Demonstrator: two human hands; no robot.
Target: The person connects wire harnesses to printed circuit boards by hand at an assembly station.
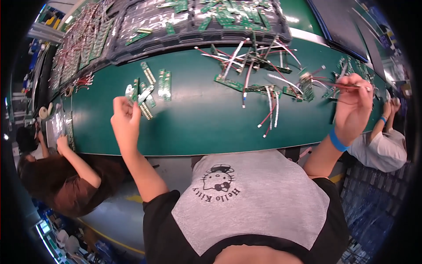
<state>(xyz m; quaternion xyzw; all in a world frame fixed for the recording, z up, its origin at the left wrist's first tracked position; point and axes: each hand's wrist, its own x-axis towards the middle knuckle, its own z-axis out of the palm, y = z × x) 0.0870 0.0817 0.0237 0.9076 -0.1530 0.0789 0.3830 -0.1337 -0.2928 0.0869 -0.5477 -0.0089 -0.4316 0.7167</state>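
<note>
My left hand [125, 119] is closed in a pinch on a small green circuit board [135, 88], at the edge of a small group of similar boards. Two more boards [164, 84] lie side by side just right of that group. My right hand [354, 102], with a blue wrist band, is raised over the right side of the table. Its fingertips pinch thin reddish wires [337, 85]. To their left, a slightly blurred green board [307, 88] appears to hang from these wires. Beside it lies a tangled pile of wired circuit boards [252, 88] with white and red leads.
Clear plastic trays [154, 45] with many loose boards stand along the back of the green table [198, 127]. At the far left is a heap of wired boards [83, 50]. More boards [351, 66] lie at right. Co-workers sit on both sides, one with an arm [79, 160] at left.
</note>
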